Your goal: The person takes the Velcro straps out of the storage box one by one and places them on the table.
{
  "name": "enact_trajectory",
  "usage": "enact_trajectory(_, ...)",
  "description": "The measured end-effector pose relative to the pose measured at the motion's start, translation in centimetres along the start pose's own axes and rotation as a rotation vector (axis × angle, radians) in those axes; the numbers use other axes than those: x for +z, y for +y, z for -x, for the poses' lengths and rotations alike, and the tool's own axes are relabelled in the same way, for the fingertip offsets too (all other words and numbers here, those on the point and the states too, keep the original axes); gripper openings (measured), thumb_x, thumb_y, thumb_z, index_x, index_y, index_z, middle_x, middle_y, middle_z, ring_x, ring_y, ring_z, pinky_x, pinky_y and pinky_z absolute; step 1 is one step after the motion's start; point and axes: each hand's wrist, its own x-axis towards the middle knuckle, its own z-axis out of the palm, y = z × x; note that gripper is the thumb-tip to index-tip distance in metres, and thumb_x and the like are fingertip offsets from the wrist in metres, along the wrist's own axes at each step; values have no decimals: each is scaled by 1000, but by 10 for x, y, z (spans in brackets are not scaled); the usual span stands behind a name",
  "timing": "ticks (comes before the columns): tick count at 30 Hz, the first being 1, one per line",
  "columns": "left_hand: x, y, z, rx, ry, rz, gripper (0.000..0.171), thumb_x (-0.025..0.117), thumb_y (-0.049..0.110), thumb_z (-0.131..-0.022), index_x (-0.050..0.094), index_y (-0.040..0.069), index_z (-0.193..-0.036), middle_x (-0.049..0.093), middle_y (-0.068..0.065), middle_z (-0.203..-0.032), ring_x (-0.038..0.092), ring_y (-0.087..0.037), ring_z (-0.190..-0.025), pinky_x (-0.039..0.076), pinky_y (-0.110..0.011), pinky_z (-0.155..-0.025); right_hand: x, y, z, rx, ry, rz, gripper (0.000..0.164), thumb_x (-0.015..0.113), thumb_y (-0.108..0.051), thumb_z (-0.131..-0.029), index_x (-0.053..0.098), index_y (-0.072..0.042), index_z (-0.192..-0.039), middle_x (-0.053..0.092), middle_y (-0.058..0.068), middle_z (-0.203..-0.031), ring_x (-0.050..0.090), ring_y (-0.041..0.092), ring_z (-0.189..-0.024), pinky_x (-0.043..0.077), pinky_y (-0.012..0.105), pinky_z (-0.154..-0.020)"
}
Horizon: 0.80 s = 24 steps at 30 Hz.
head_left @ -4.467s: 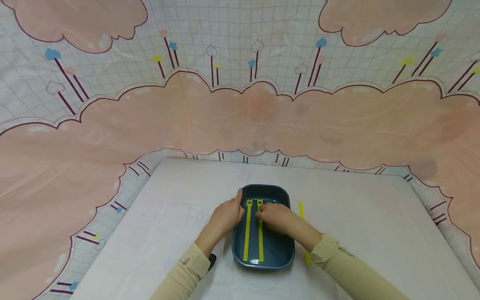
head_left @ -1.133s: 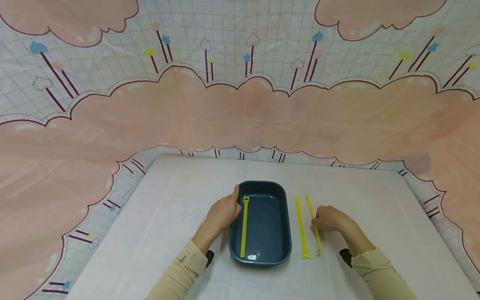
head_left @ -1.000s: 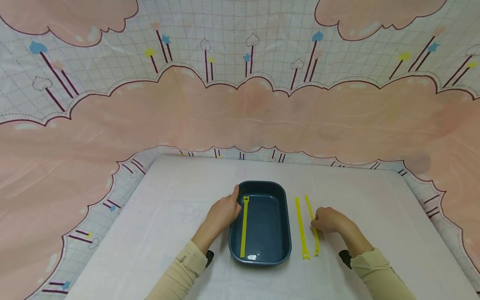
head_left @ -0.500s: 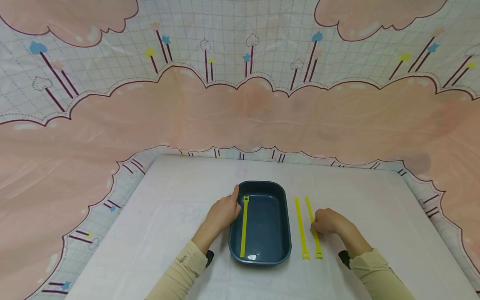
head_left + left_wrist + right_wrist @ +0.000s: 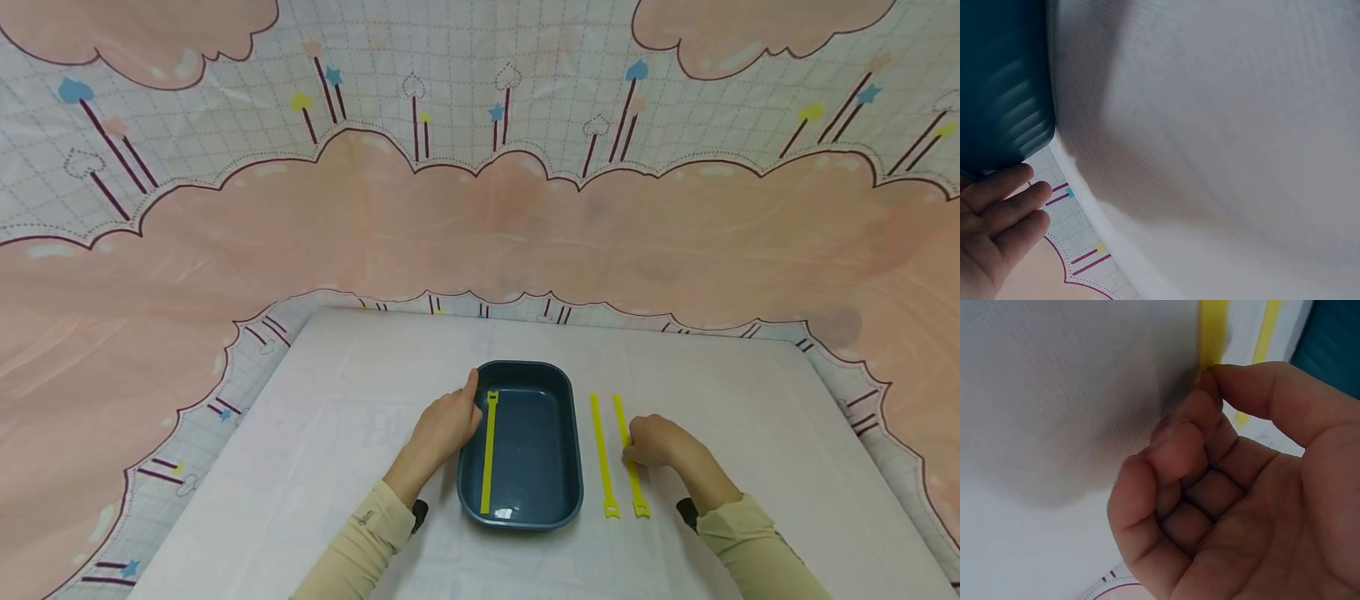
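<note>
On the left side of a dark blue tray (image 5: 534, 458), my left hand (image 5: 444, 425) grips the rim, with one finger pointing up along it. The left wrist view shows several of its fingers (image 5: 1016, 206) against the tray's outer side. Inside the tray, a flat yellow cable tie (image 5: 489, 454) with a slotted head lies lengthwise along the left. My right hand (image 5: 663, 442) pinches another yellow cable tie (image 5: 637, 492) at its middle, between thumb and index finger, with its slotted head towards me. Beside it lies a third yellow cable tie (image 5: 602, 454), untouched.
A white cloth (image 5: 765, 433) covers the table. Behind it and at both sides hangs a patterned sheet (image 5: 480, 233) with pink clouds. A dark wrist camera (image 5: 687, 512) sits under the right wrist.
One cable tie has gone from the tray since the earliest frame. My right hand has brought a cable tie down right of the tray, and it now lies flatter, its head shifted slightly right.
</note>
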Motion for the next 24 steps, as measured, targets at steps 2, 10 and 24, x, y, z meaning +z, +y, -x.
enact_trajectory(2,0,0,0,1,0,3,57,55,10,-92,41,-6,-144,44,0,-57,38,-11,-44,31,-24,-42,-3,-1,0,-5,5,-9,13,65,-11,-87,59,0,-82,52,6,-70,48,18,-62,38,29,-59)
enact_trajectory(10,-1,1,1,-6,1,11,56,56,10,-92,41,-6,-144,43,0,-57,38,-11,-44,31,-24,-42,-28,-14,-6,-171,219,6,10,60,-8,-89,63,-1,-82,55,4,-72,49,19,-65,44,33,-62)
enact_trajectory(24,0,0,0,-15,-8,9,57,56,11,-93,40,-6,-145,42,1,-57,37,-11,-43,30,-23,-42,-47,-80,-9,-501,477,110,10,66,-7,-87,69,-2,-95,63,6,-90,58,19,-78,52,34,-73)
